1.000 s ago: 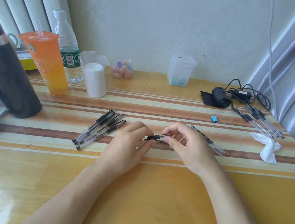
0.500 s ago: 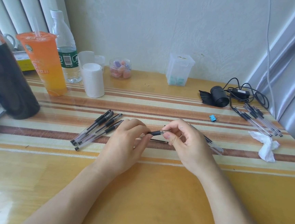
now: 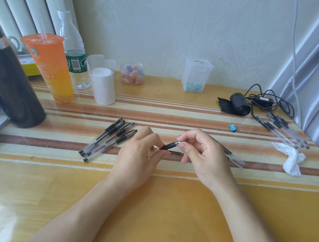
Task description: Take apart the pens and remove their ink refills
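A pen is held between both hands above the striped table, tilted, tip end up toward the right. Its clear barrel end is gripped by the curled fingers of the left hand; the silver tip section is pinched between thumb and fingers of the right hand. A thin dark part is seen lying on the table just below the pen; whether it is a refill cannot be told. A group of capped pens is laid out just left of the left hand. More clear barrels are partly hidden behind the right hand. Another pile of pens is placed far right, near a crumpled tissue and a black cable bundle. A blue clip is seen between the hands and that pile. An orange drink cup, water bottle and white container are stood at back left.
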